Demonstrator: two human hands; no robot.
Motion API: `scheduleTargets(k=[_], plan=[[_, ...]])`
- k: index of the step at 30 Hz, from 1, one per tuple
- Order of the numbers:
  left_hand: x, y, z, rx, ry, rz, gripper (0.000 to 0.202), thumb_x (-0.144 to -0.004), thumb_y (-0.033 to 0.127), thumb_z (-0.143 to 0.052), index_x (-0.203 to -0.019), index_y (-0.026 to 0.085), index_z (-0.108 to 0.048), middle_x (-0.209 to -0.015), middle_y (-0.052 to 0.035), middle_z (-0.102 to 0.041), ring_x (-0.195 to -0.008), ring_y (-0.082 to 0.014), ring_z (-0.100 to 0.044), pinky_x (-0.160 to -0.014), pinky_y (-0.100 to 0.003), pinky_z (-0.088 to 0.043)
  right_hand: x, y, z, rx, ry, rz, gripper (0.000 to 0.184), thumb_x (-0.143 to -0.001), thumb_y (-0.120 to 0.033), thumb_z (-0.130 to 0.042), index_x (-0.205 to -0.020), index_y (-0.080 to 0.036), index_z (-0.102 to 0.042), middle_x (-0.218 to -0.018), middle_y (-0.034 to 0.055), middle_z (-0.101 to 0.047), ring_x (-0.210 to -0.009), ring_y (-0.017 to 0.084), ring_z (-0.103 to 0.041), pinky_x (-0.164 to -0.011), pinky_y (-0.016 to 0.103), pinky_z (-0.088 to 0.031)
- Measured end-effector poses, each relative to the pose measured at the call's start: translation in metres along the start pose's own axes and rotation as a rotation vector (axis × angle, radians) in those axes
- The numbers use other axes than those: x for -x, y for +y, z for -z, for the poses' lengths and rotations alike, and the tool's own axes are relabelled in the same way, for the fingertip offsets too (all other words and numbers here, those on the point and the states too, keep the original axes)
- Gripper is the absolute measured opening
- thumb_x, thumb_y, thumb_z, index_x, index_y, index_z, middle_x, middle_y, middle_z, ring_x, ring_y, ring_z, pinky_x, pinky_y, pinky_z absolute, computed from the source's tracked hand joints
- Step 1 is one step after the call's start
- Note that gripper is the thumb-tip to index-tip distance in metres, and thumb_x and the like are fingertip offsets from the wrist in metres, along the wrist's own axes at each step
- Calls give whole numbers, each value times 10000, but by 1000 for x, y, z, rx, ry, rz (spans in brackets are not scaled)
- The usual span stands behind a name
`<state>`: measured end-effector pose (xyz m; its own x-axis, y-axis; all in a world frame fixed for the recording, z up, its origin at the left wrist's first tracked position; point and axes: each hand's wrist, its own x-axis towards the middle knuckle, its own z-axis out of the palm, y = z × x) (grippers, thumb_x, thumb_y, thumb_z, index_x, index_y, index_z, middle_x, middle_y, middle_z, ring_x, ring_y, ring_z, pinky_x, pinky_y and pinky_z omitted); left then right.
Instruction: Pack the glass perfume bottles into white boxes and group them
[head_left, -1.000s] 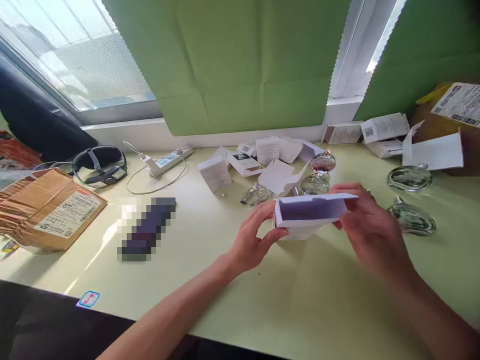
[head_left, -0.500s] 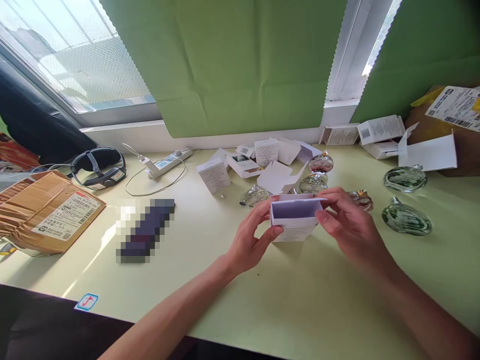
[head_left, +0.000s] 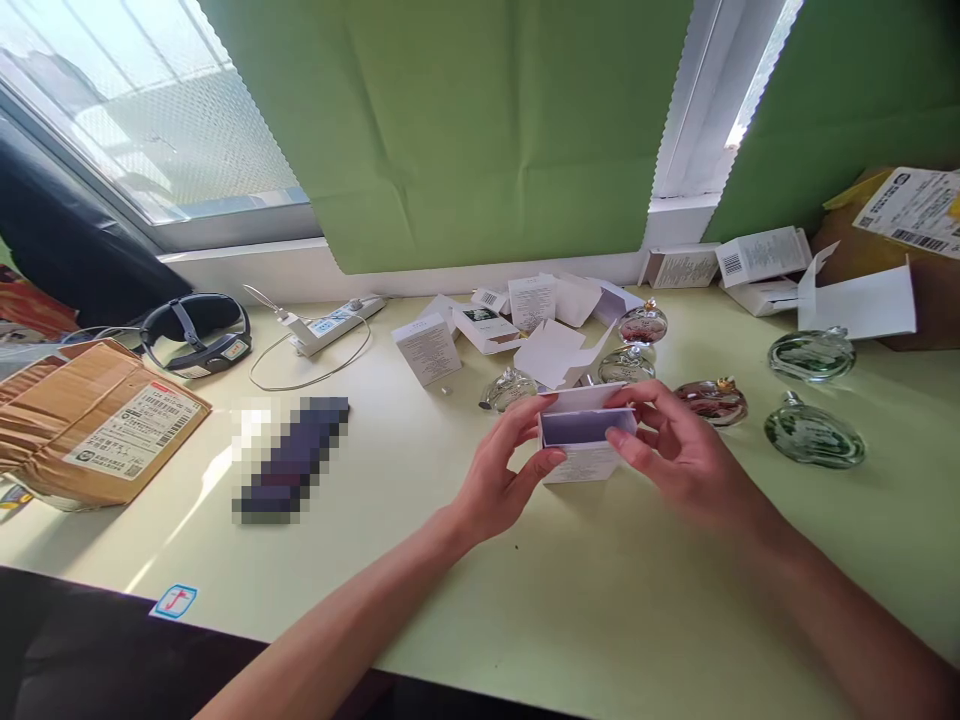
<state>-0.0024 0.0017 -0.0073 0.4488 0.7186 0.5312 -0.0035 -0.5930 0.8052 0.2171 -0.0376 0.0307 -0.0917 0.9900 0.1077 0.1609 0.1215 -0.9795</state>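
A small white carton (head_left: 579,464) stands upright on the table with its top open and its lid flap raised at the back. Inside it looks pale purple; the bottom is hidden. My left hand (head_left: 499,475) grips the carton's left side, thumb at the front edge and fingers behind. At the right side, my right hand (head_left: 686,450) has its thumb on the front rim and its fingers behind the raised flap. Just beyond my right hand lies a pinkish glass perfume bottle (head_left: 712,402). A clear perfume bottle (head_left: 508,388) lies behind my left hand.
Two green-tinted bottles (head_left: 814,432) lie at right. White cartons (head_left: 426,350), some opened, and more bottles (head_left: 643,323) cluster at the back. At left are a cardboard parcel (head_left: 97,425), a headset (head_left: 196,338), a power strip (head_left: 337,325) and a pixelated dark object (head_left: 292,460).
My right thumb and fingers have shifted left along the carton's rim. The back flap now stands higher, and more of the pinkish bottle shows. My left hand keeps its grip.
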Motion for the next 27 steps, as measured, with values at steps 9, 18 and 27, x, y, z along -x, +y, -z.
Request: scheduleTargets(k=[9,18,27], plan=[[-7,3,6,-269,-95,-271,353,-903,103,-581,-1215,240,-489,-1369,-132,-463,-1244,-235,-526,-954,-430,-536,-3,2,-3,-206,34,-46,328,-861,-392,-685,-1119,-358,-485,-1200,5,-493,-947,165,-586,-697,274,-504],[-9,7,8,-314,-138,-312,374,-932,85,-512,-1269,246,-500,-1370,-141,-418,-1201,-228,-559,-903,-386,-568,-5,5,0,-190,-63,-148,372,-871,-449,-662,-1203,-325,-548,-967,-9,-584,-679,114,-517,-574,261,-426],[-9,3,9,-289,-152,-305,337,-939,92,-494,-1239,245,-517,-1313,-135,-434,-1158,-220,-570,-838,-352,-584,-2,3,-1,-331,-124,-199,367,-873,-432,-667,-1211,-331,-570,-986,-6,-615,-701,120,-455,-585,256,-412]])
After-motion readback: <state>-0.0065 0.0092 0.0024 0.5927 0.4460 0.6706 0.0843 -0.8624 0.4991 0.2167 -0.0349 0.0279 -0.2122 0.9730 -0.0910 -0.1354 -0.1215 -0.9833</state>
